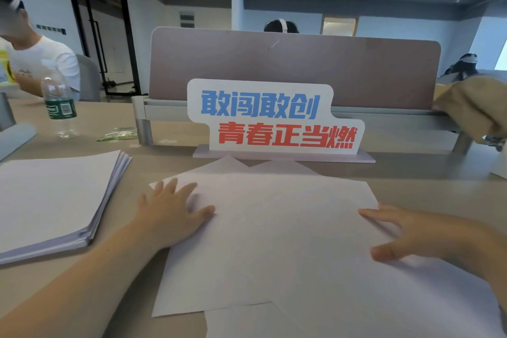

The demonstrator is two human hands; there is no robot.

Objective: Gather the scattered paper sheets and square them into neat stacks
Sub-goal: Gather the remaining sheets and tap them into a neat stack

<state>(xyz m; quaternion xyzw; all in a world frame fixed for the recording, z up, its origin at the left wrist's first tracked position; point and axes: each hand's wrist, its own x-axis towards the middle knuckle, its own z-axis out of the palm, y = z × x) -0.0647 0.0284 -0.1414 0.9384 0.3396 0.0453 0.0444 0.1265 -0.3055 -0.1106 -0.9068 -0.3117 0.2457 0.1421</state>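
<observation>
Head view: the fingers (186,189) of the left hand (170,217) lie straight and spread wide, palm down, pressing on the left edge of the loose sheets (288,228). The right hand (439,236) rests at the right edge, fingers extended and flat, thumb on the paper; neither hand grips anything. Between them the sheets overlap at differing angles, with corners poking out toward the sign (274,118) and toward the near side of the tabletop (439,173). A thicker stack (55,195), its edges slightly fanned, lies well apart to the left, with a water bottle (59,101) beyond it.

The step in hand looks like drawing the spread together. The likely trouble is that flat palms drag only the top sheets, so the lower ones stay skewed or buckle as the edges are pushed inward. The nearest sheets run out of view below, so a careless sweep could send one off the tabletop. Far corners pushed forward could nudge the sign's base, which they are just beside.
</observation>
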